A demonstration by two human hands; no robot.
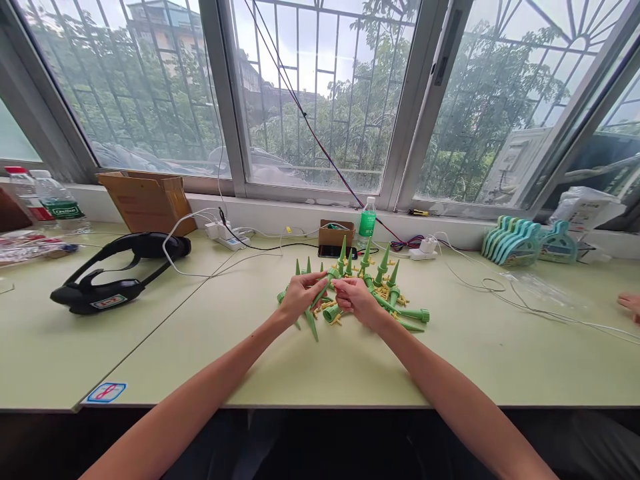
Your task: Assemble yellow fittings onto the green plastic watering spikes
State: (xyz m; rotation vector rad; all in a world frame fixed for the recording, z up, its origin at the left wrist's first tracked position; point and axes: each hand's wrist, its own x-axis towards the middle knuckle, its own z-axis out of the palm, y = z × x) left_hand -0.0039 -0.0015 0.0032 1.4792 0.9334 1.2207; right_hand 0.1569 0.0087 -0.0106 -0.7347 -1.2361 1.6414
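Note:
My left hand (300, 295) is closed around a green plastic plant watering spike (332, 274), its ribbed collar showing past the fingertips. Close beside it, my right hand (359, 300) pinches at the spike's collar end; whatever is between its fingertips is too small and hidden to name. Around both hands are several more green spikes, some upright like this cone (383, 265), others on their sides like this spike (414, 314). Small yellow plastic valves (384, 292) lie heaped among them, and some are fitted to the spikes.
Behind the pile stand a small cardboard box (336, 235), a phone (330, 252) and a green-labelled bottle (367, 220). A black head strap (120, 273) lies left, before a larger box (150, 203). Teal hangers (513, 241) and white cables (493, 287) are right. Another person's hand (630, 305) shows at the right edge.

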